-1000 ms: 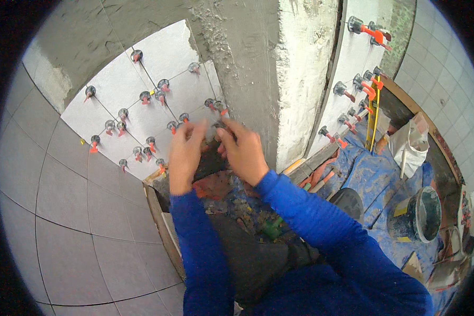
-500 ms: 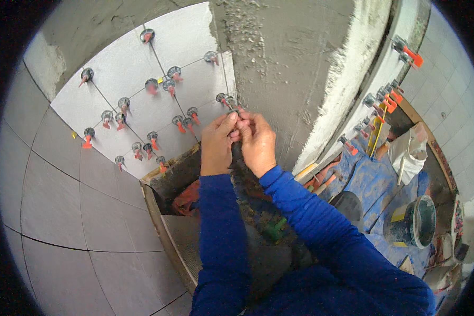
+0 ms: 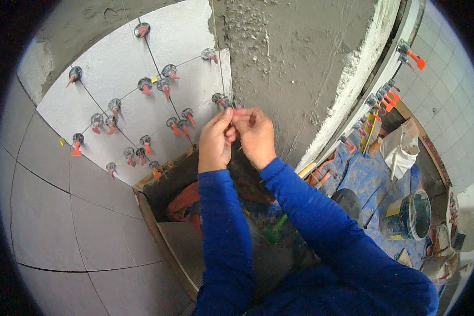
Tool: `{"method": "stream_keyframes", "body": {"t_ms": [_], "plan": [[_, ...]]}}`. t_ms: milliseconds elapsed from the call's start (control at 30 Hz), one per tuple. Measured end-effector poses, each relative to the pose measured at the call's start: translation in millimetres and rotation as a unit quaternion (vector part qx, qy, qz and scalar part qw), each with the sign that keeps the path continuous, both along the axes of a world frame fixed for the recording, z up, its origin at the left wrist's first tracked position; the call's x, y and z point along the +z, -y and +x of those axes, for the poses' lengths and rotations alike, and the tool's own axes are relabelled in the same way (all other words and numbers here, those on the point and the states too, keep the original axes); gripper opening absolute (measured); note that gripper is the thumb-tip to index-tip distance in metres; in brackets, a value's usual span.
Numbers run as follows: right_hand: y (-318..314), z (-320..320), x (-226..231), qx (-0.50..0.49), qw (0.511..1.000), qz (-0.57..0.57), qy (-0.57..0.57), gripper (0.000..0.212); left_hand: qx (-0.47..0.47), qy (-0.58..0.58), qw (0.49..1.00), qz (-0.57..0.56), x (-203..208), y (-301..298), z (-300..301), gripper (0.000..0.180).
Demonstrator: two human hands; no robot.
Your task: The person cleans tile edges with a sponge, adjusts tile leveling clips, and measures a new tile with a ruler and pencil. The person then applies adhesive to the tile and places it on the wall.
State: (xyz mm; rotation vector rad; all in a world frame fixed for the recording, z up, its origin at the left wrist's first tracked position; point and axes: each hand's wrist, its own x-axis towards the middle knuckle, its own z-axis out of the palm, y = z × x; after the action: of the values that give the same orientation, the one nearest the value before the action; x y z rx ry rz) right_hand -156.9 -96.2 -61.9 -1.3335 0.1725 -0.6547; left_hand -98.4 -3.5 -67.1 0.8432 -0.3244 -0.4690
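My left hand and my right hand meet in front of the right edge of the white wall tiles. Both are closed, thumbs and fingertips pinching at a small tile leveler, of which a red bit shows between the fingers; the rest is hidden. Just beyond my fingertips, a round dark tile leveler sits at the tile joint. Several more levelers with red handles, such as the top one, stick out along the joints.
Rough grey mortar wall rises to the right of the tiles. Grey tiles cover the left. Lower right, a bucket and a white bag stand on a blue sheet. More levelers line the right-hand edge.
My view has shifted slightly, so the tiles sit a little further left. My hands stay together at the tile edge; my right fingers have turned and a red bit now shows.
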Motion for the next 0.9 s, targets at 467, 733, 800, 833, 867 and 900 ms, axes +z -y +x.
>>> {"method": "stream_keyframes", "body": {"t_ms": [467,733,800,833,867,900], "plan": [[11,81,-2,-0.269,0.872,-0.406,-0.05,0.011,0.17,-0.038,0.978,0.11,-9,2,17,0.039],[19,93,-6,-0.267,0.864,-0.421,-0.073,0.012,0.155,-0.022,0.982,0.102,-6,2,23,0.041],[19,94,-7,-0.269,0.866,-0.415,-0.068,0.012,0.161,-0.019,0.98,0.118,-5,2,23,0.041],[19,94,-7,-0.272,0.867,-0.412,-0.065,0.013,0.162,-0.019,0.979,0.123,-5,2,24,0.041],[19,94,-7,-0.269,0.868,-0.412,-0.063,0.013,0.164,-0.016,0.978,0.124,-6,2,25,0.04],[19,94,-8,-0.268,0.869,-0.412,-0.06,0.013,0.165,-0.015,0.979,0.123,-6,2,25,0.04]]}}
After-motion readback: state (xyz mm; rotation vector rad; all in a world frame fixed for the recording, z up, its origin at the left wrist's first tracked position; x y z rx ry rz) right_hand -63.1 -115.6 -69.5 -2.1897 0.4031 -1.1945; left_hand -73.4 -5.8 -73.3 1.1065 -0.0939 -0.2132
